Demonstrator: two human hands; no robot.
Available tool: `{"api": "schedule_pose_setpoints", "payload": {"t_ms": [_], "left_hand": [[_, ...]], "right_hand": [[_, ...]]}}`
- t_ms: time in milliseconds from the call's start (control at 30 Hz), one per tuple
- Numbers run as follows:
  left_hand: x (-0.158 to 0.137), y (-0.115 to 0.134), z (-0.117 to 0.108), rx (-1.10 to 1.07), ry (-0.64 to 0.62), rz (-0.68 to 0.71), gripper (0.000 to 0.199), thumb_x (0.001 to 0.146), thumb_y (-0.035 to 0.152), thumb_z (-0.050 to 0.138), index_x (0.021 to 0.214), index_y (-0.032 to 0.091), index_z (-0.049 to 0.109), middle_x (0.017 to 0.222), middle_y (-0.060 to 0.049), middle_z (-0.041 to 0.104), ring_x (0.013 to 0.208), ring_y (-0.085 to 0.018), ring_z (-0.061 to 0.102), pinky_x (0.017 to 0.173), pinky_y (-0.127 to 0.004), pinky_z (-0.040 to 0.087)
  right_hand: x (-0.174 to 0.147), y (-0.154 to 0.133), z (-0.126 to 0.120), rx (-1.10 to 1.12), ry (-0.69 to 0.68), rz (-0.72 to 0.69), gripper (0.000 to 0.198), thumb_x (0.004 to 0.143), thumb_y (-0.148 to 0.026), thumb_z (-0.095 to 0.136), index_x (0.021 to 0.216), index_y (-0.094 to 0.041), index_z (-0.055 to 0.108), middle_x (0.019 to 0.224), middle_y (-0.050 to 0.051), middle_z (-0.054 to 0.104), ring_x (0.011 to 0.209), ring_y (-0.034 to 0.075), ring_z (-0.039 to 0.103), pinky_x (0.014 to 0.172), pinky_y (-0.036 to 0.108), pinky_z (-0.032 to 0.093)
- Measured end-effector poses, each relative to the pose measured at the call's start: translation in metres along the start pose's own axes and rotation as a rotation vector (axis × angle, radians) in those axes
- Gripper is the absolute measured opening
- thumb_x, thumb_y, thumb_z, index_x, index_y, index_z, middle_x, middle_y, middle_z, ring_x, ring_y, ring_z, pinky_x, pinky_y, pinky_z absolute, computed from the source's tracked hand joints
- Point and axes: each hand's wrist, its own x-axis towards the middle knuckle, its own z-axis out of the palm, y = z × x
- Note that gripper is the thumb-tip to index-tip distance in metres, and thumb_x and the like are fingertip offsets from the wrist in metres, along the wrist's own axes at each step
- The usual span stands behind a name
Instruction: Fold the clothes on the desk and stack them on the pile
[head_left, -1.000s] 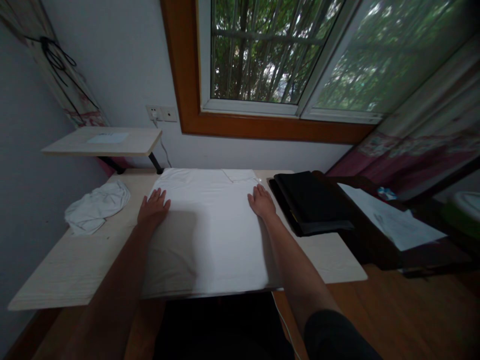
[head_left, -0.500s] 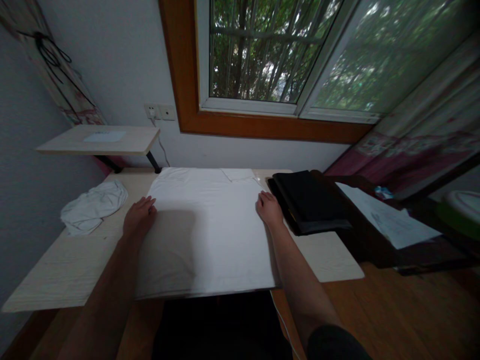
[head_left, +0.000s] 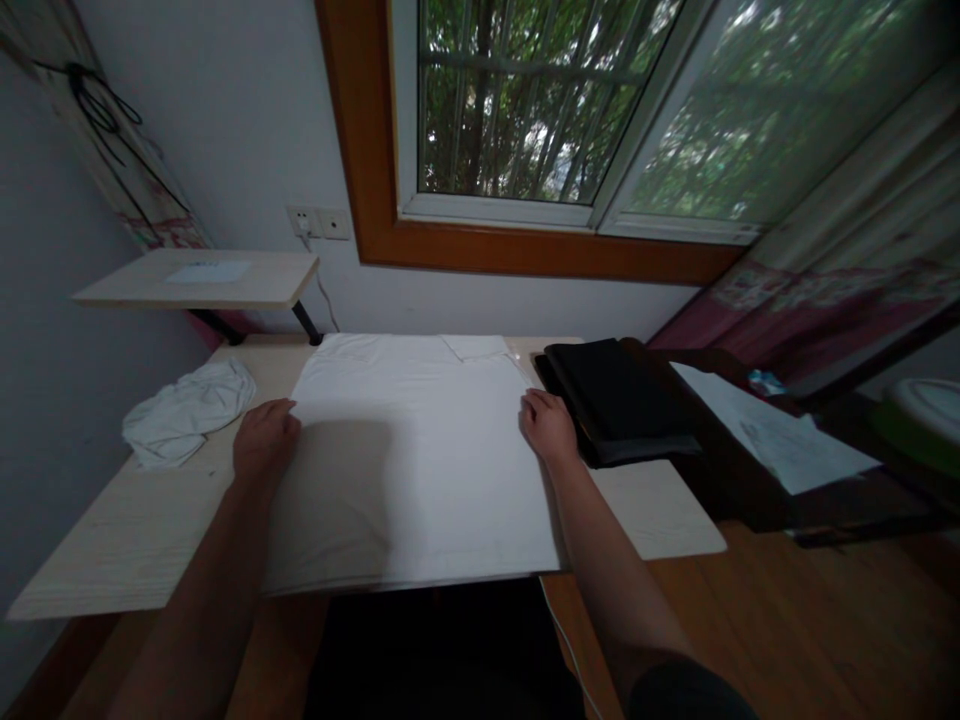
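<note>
The left hand (head_left: 266, 440), flat with fingers apart a second ago, has shifted outward, fingers curled at the left edge of the white cloth (head_left: 450, 460), spread mid-worktop (head_left: 112, 545); the right hand (head_left: 550, 428) likewise, rightward. Whether either grips fabric, I cannot tell. One raised shelf (head_left: 135, 285), one crumpled cloth (head_left: 189, 412), one spread.

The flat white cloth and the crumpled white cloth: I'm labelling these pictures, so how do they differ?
The flat white cloth lies spread nearly smooth; the crumpled white cloth is bunched up. The flat white cloth covers far more of the pale wooden table than the crumpled one. Both are white.
</note>
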Motion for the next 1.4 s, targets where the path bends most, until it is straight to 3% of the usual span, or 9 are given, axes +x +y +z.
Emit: {"api": "schedule_pose_setpoints", "payload": {"t_ms": [200,433,633,1000,1233,1400], "left_hand": [[-0.003,0.010,-0.012,0.023,0.024,-0.113,0.044,0.093,0.028,0.041,0.126,0.018,0.068,0.126,-0.011,0.068,0.116,-0.031,0.059,0.108,-0.044,0.044],[-0.004,0.018,-0.015,0.096,-0.017,-0.257,0.041,0.094,0.030,0.043,0.126,0.020,0.066,0.124,-0.013,0.066,0.115,-0.030,0.058,0.100,-0.041,0.045],[-0.005,0.019,-0.018,0.153,-0.141,-0.310,0.039,0.098,0.045,0.040,0.105,0.019,0.067,0.111,-0.014,0.069,0.103,-0.032,0.061,0.082,-0.041,0.048],[-0.008,0.012,-0.019,0.224,-0.254,-0.314,0.050,0.100,0.054,0.032,0.097,0.019,0.068,0.098,-0.014,0.073,0.094,-0.032,0.067,0.076,-0.039,0.047],[-0.017,0.007,-0.020,0.239,-0.265,-0.276,0.052,0.100,0.055,0.031,0.096,0.020,0.068,0.097,-0.014,0.074,0.093,-0.031,0.067,0.075,-0.038,0.045],[-0.026,0.007,-0.026,0.234,-0.261,-0.263,0.052,0.100,0.058,0.031,0.096,0.021,0.068,0.097,-0.014,0.074,0.092,-0.030,0.067,0.073,-0.036,0.044]], "right_hand": [[-0.006,-0.001,-0.005,-0.042,0.012,0.018,0.035,0.095,-0.022,0.048,0.116,-0.016,0.076,0.137,0.013,0.064,0.115,0.030,0.057,0.106,0.042,0.045],[-0.009,-0.012,-0.013,-0.178,0.035,0.131,0.030,0.097,-0.022,0.051,0.117,-0.017,0.072,0.134,0.013,0.060,0.108,0.027,0.054,0.093,0.035,0.045],[-0.012,-0.022,-0.016,-0.278,-0.008,0.247,0.033,0.097,-0.024,0.053,0.128,-0.018,0.065,0.124,0.013,0.058,0.096,0.022,0.058,0.075,0.029,0.042],[-0.016,-0.033,-0.025,-0.373,-0.069,0.390,0.040,0.106,-0.040,0.041,0.136,-0.019,0.058,0.112,0.013,0.066,0.078,0.020,0.067,0.062,0.028,0.041],[-0.024,-0.031,-0.030,-0.365,-0.187,0.402,0.039,0.107,-0.034,0.042,0.141,-0.020,0.055,0.104,0.012,0.075,0.080,0.022,0.072,0.069,0.028,0.047],[-0.036,-0.028,-0.035,-0.370,-0.199,0.373,0.038,0.108,-0.033,0.041,0.141,-0.023,0.054,0.102,0.010,0.076,0.078,0.022,0.072,0.067,0.029,0.048]]}}
